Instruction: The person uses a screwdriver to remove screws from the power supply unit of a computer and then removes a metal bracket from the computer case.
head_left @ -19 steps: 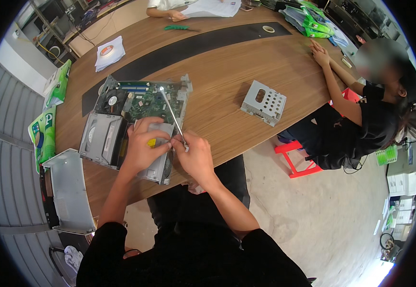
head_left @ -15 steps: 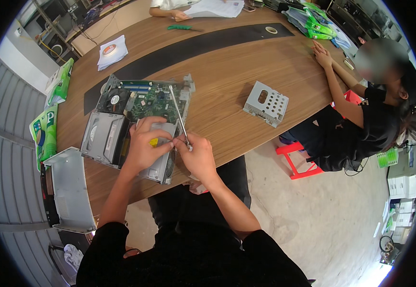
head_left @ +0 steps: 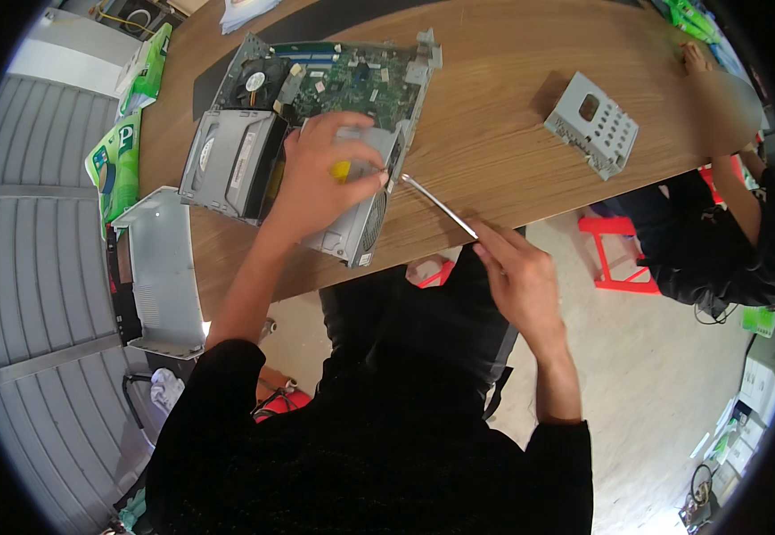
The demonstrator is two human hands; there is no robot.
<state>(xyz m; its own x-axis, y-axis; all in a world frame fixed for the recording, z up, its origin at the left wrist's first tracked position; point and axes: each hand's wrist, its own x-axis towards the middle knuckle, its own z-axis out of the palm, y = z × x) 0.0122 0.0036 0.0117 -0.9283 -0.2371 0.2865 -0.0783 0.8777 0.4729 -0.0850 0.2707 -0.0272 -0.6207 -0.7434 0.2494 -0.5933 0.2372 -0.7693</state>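
Note:
On the table lies an opened desktop computer chassis [head_left: 418, 89] with a green circuit board [head_left: 360, 85], a black fan [head_left: 256, 82] and an optical drive [head_left: 218, 160]. My left hand [head_left: 320, 178] reaches over the silver power supply [head_left: 343, 236]. Its thumb and forefinger come together at the chassis's right edge; whatever they pinch is too small to make out. In my right hand [head_left: 523, 276] is a screwdriver [head_left: 441, 207], its handle hidden by my fingers. The thin shaft points up and left, the tip just right of my left fingertips, seemingly apart from the chassis.
A perforated metal drive cage [head_left: 594, 125] sits on the table [head_left: 485, 98] to the right. Left of the chassis stands a light-grey case cover [head_left: 166, 267], with green packages [head_left: 120, 169] behind. A person [head_left: 699, 241] sits at the right by a red stool [head_left: 615, 259].
My right hand has drawn back right and toward me, and the screwdriver has swung from upright to pointing up-left. The left hand stays at the chassis. The whole view has shifted.

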